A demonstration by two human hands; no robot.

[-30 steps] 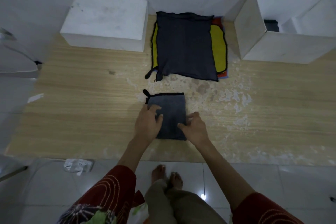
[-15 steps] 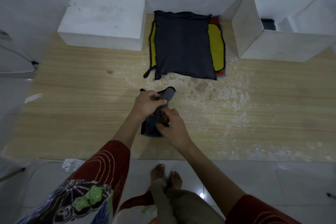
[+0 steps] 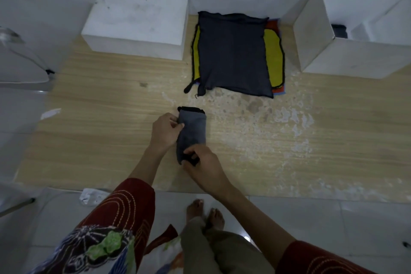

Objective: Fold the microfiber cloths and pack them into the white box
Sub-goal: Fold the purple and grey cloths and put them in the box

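Observation:
A grey microfiber cloth (image 3: pixel 193 128), folded into a narrow strip with black edging, lies on the wooden table (image 3: pixel 100 140) in front of me. My left hand (image 3: pixel 165 132) pinches its left edge near the far end. My right hand (image 3: pixel 201 167) grips its near end. Behind it lies a stack of unfolded cloths (image 3: pixel 233 53), dark grey on top with yellow, red and blue ones underneath. The open white box (image 3: pixel 347 55) stands at the back right, with a dark cloth (image 3: pixel 339 31) showing inside.
A closed white box (image 3: pixel 138 22) sits at the back left against the white wall. The table surface is worn and flaking to the right of the cloth. Below the table's near edge are tiled floor, my feet and a white power strip (image 3: pixel 93 196).
The grey cloth went from a flat rectangle under both hands to being lifted and folded in half. It now lies as a narrower strip, and both hands still hold it.

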